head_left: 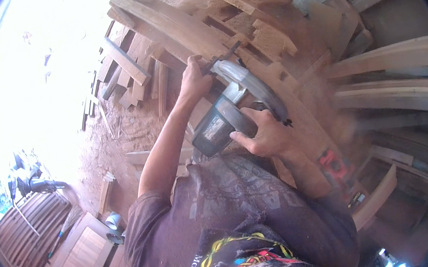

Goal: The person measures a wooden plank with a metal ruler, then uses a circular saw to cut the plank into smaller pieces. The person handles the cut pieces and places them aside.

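A circular saw (217, 126) with a dark motor body and a silver blade guard (250, 84) rests on a long wooden beam (164, 23). My right hand (269, 132) is closed around its rear handle, with the thumb along the near side. At the saw's front my left hand (196, 80) is closed by the base plate and a thin dark bar (228, 52), beside the beam's left edge. Its fingertips are partly hidden. Rectangular slots are cut into the wood right of the saw. The guard hides the blade.
Wood offcuts (126, 61) lie in sawdust at the left. Curved boards (384, 56) are stacked at the right. A red and black object (336, 167) lies near my right forearm. A panelled wooden door (73, 260) and a white cup (113, 220) are at lower left.
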Demonstrator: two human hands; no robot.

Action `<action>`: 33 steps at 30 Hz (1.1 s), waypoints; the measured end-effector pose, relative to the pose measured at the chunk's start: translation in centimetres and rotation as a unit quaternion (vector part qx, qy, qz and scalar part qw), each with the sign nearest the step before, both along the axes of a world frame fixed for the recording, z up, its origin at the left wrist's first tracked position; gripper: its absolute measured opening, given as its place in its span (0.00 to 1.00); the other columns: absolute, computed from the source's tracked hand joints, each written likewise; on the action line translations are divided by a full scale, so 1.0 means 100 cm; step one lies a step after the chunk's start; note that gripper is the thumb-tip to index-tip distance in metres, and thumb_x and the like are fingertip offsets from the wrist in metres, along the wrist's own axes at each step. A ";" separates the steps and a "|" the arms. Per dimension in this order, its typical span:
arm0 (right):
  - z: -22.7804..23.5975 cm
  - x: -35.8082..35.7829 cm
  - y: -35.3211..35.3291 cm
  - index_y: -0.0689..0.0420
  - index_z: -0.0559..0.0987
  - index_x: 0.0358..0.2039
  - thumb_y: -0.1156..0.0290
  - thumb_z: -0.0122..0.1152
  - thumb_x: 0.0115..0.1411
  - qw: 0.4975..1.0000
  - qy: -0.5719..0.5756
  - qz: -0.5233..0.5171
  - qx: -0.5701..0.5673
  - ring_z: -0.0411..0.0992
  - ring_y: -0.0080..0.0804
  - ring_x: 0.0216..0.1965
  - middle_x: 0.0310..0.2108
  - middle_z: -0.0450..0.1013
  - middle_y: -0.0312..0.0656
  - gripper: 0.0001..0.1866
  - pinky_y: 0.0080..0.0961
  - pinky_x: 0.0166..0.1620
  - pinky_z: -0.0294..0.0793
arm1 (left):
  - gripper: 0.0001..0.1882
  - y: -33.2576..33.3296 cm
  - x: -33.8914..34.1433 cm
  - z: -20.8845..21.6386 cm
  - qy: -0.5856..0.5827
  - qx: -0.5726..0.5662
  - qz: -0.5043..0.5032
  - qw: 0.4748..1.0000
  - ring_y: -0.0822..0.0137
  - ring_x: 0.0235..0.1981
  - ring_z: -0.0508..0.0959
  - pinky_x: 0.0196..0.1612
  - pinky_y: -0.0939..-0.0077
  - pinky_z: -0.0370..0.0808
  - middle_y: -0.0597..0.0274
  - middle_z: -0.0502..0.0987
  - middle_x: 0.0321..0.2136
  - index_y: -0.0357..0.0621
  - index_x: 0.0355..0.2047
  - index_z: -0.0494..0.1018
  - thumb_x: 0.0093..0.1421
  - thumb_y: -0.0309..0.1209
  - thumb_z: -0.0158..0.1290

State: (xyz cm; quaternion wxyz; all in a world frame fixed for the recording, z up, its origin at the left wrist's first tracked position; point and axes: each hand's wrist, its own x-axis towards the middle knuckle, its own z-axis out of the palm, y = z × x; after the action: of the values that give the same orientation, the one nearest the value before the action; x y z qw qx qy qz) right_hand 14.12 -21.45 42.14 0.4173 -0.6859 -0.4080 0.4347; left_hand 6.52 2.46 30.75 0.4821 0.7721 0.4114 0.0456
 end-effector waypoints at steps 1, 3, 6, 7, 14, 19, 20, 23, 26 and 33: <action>0.008 0.001 0.003 0.65 0.82 0.50 0.71 0.74 0.61 1.000 -0.001 0.001 -0.015 0.84 0.40 0.39 0.36 0.84 0.52 0.18 0.35 0.46 0.81 | 0.38 0.000 -0.001 0.001 -0.003 0.001 0.000 1.000 0.42 0.61 0.79 0.65 0.54 0.75 0.37 0.80 0.56 0.33 0.67 0.64 0.58 0.28 0.65; 0.009 0.000 0.004 0.66 0.82 0.50 0.71 0.74 0.61 1.000 -0.012 0.001 -0.015 0.85 0.44 0.40 0.37 0.84 0.55 0.18 0.37 0.46 0.81 | 0.38 0.002 -0.006 0.001 -0.008 0.003 0.004 1.000 0.43 0.61 0.80 0.64 0.55 0.76 0.38 0.80 0.56 0.34 0.67 0.64 0.58 0.29 0.64; -0.002 -0.005 0.005 0.66 0.82 0.49 0.71 0.74 0.61 0.999 -0.020 -0.012 0.025 0.86 0.48 0.41 0.37 0.84 0.58 0.18 0.39 0.46 0.82 | 0.38 0.006 -0.008 -0.007 -0.012 0.013 0.007 1.000 0.44 0.60 0.80 0.63 0.56 0.76 0.41 0.81 0.55 0.38 0.67 0.64 0.58 0.29 0.64; -0.004 -0.006 0.006 0.66 0.82 0.49 0.71 0.74 0.61 0.999 -0.007 -0.018 0.035 0.86 0.48 0.41 0.37 0.83 0.59 0.18 0.39 0.45 0.82 | 0.38 0.006 -0.008 -0.006 -0.009 0.014 0.010 1.000 0.44 0.60 0.80 0.63 0.56 0.76 0.42 0.81 0.54 0.38 0.67 0.64 0.58 0.29 0.64; -0.008 -0.009 0.010 0.67 0.80 0.44 0.71 0.75 0.59 0.998 -0.009 -0.016 0.067 0.86 0.56 0.38 0.33 0.82 0.61 0.17 0.42 0.41 0.83 | 0.37 0.014 -0.015 -0.009 -0.020 0.010 0.010 1.000 0.58 0.49 0.85 0.49 0.66 0.84 0.50 0.79 0.55 0.41 0.69 0.65 0.58 0.22 0.62; -0.013 -0.012 0.013 0.67 0.80 0.41 0.72 0.74 0.58 0.996 -0.019 -0.020 0.088 0.84 0.61 0.37 0.31 0.81 0.63 0.16 0.44 0.40 0.82 | 0.38 0.015 -0.016 -0.001 -0.005 0.056 0.002 0.998 0.56 0.54 0.82 0.56 0.63 0.81 0.50 0.80 0.54 0.42 0.68 0.67 0.56 0.23 0.63; -0.013 -0.012 0.013 0.67 0.80 0.41 0.72 0.74 0.58 0.996 -0.015 -0.018 0.089 0.84 0.61 0.37 0.31 0.80 0.63 0.16 0.45 0.40 0.82 | 0.38 0.016 -0.016 -0.001 -0.004 0.050 0.007 0.999 0.55 0.55 0.82 0.57 0.62 0.80 0.50 0.80 0.54 0.42 0.68 0.67 0.56 0.23 0.63; -0.011 -0.012 0.014 0.66 0.79 0.40 0.72 0.74 0.58 0.996 -0.015 -0.020 0.088 0.84 0.62 0.37 0.31 0.80 0.63 0.15 0.45 0.39 0.82 | 0.38 0.016 -0.017 0.001 -0.005 0.035 0.015 0.999 0.55 0.56 0.81 0.58 0.62 0.78 0.49 0.80 0.55 0.42 0.68 0.67 0.56 0.24 0.63; -0.011 -0.012 0.015 0.66 0.79 0.40 0.72 0.74 0.58 0.996 -0.009 -0.017 0.087 0.84 0.62 0.38 0.31 0.80 0.64 0.15 0.45 0.39 0.82 | 0.38 0.015 -0.016 0.006 -0.008 0.029 0.013 0.999 0.55 0.57 0.80 0.59 0.63 0.78 0.50 0.80 0.55 0.43 0.69 0.68 0.56 0.24 0.63; -0.005 -0.013 0.017 0.66 0.79 0.39 0.72 0.75 0.58 0.997 -0.014 -0.012 0.080 0.84 0.61 0.37 0.31 0.80 0.63 0.15 0.44 0.39 0.82 | 0.38 0.014 -0.017 0.012 -0.014 0.036 0.014 0.999 0.51 0.57 0.81 0.60 0.59 0.77 0.48 0.81 0.54 0.42 0.68 0.66 0.55 0.25 0.63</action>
State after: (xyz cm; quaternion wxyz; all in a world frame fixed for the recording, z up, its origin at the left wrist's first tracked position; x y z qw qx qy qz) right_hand 12.86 -19.76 41.66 0.4699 -0.6616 -0.4389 0.3859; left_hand 4.87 3.82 31.99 0.4589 0.7825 0.4134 0.0785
